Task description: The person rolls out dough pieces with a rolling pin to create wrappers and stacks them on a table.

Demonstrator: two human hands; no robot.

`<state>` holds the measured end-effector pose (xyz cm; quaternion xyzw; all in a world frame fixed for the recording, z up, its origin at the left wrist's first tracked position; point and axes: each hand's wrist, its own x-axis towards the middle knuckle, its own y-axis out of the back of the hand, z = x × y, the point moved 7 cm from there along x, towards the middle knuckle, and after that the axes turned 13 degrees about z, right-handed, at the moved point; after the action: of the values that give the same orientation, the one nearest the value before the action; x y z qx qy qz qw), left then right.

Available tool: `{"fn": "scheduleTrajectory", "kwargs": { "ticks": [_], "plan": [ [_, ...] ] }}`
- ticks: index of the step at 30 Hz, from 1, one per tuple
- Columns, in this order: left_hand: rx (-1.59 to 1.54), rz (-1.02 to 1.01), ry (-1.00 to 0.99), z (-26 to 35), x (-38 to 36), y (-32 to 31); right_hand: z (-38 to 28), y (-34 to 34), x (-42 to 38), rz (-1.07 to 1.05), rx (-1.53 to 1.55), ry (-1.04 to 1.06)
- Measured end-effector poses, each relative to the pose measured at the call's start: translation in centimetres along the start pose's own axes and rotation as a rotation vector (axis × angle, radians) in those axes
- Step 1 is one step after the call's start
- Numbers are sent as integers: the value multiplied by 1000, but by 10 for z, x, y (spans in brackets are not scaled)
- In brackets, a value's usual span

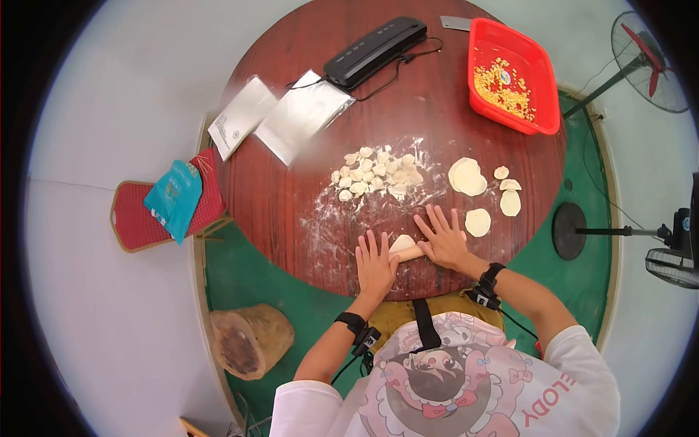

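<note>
A wooden rolling pin (409,253) lies near the table's front edge. My left hand (376,271) rests on its left end, palm down with the fingers stretched out. Over the right end lies my right hand (445,242), also flat with spread fingers. Just beyond the pin, a piece of dough (402,242) shows between the hands, partly hidden. Many small floured dough pieces (358,175) sit in a cluster farther back. To the right are a stack of round dough wrappers (467,178), a single wrapper (478,223) and an oval one (510,203).
Flour dusts the round wooden table (284,226). Toward the back stand a black vacuum sealer (375,51) with its cord, silver bags (302,120), a red basin (542,87) holding yellow bits, and a cleaver (456,22). Fans (648,62) are at right, a red chair (138,218) at left.
</note>
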<state>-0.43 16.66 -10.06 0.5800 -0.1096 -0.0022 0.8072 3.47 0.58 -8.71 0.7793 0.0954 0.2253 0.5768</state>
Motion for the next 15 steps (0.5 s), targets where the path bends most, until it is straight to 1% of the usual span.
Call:
{"fn": "scheduleTrajectory", "kwargs": {
  "ticks": [3,6,9,12,15],
  "plan": [
    [5,48,-28,-2,9,-2,3,-1,13,23,-27,-4],
    [41,99,34,-11,28,-7,10,-4,49,5,-6,19],
    [55,124,155,-26,40,-14,14,-8,79,81,-31,52],
    [48,124,228,-32,41,-14,13,-10,92,113,-43,64],
    [18,91,214,-24,31,-14,13,-12,84,89,-52,68]
  ]
}}
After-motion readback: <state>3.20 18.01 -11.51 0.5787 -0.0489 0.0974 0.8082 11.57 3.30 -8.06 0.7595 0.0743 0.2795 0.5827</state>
